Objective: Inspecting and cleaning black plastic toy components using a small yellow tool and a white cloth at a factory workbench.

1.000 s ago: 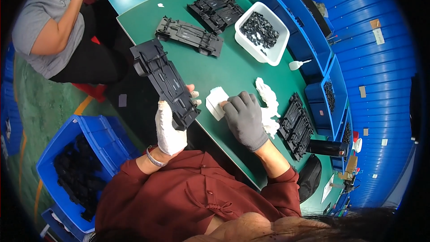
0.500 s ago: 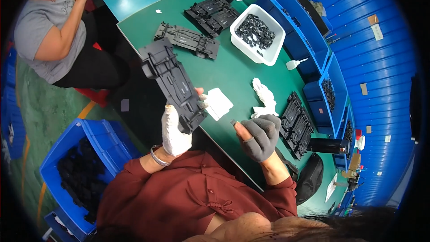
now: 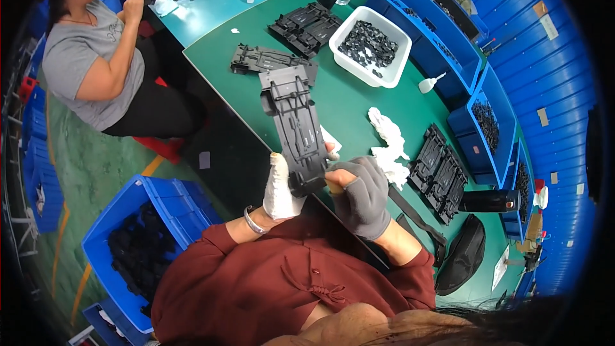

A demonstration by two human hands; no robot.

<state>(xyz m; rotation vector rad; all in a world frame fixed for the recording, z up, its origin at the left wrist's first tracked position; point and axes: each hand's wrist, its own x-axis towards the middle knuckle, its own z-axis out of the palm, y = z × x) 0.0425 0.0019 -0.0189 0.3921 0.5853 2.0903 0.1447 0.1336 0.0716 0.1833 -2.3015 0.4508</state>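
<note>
A long black plastic toy-car chassis [image 3: 298, 129] is held upright and slightly tilted in front of me. My left hand [image 3: 280, 191], in a white glove, grips its lower end, thumb on the near side and fingertips showing past the right edge. My right hand [image 3: 362, 197], in a grey glove with bare fingertips, is closed in a pinch at the chassis's lower right edge. Whatever is between those fingertips is hidden. Behind the chassis, a white paper [image 3: 330, 143] lies partly covered on the green table [image 3: 256, 112].
More chassis [image 3: 439, 173] lie on the table. A white tub [image 3: 400, 57] holds small black parts; blue bins [image 3: 458, 118] line the right side. A crumpled white cloth [image 3: 388, 138] and black bag [image 3: 462, 255] lie nearby. A blue crate [image 3: 122, 218] stands lower left; a co-worker [image 3: 96, 70] sits far left.
My right hand has moved left and up to the chassis's lower edge. The chassis has swung more upright and shifted right in view. The whole view has also turned slightly left.
</note>
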